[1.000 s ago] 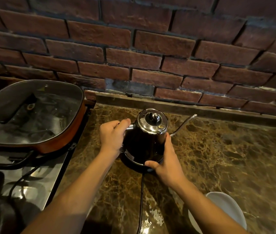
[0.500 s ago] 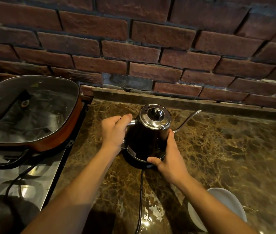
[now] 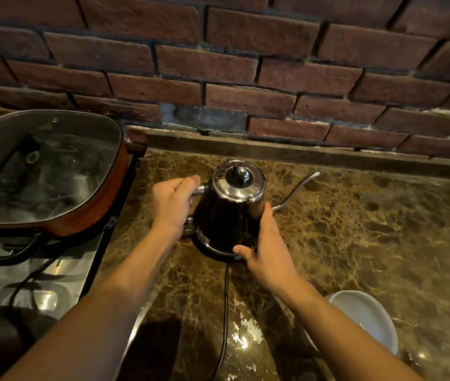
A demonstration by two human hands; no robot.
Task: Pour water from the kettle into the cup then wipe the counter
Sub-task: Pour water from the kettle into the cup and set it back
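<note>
A black gooseneck kettle [image 3: 225, 221] with a shiny steel lid and a thin spout pointing right stands on its round base on the brown marble counter [image 3: 355, 229]. My left hand [image 3: 173, 204] is closed around the kettle's handle on its left side. My right hand [image 3: 266, 248] rests against the kettle's right side and lower edge, thumb at the base. A white cup [image 3: 366, 317] sits near the front right, partly hidden behind my right forearm.
A black power cord [image 3: 225, 312] runs from the kettle's base toward me. On the left, a glass-lidded orange pan [image 3: 45, 171] sits on a steel stove [image 3: 61, 273]. A brick wall [image 3: 218, 64] backs the counter. A wet glare patch shines near the front edge.
Both hands keep the same hold on the kettle. The view has shifted slightly, so the kettle sits a little higher in frame; the kettle stays on its base.
</note>
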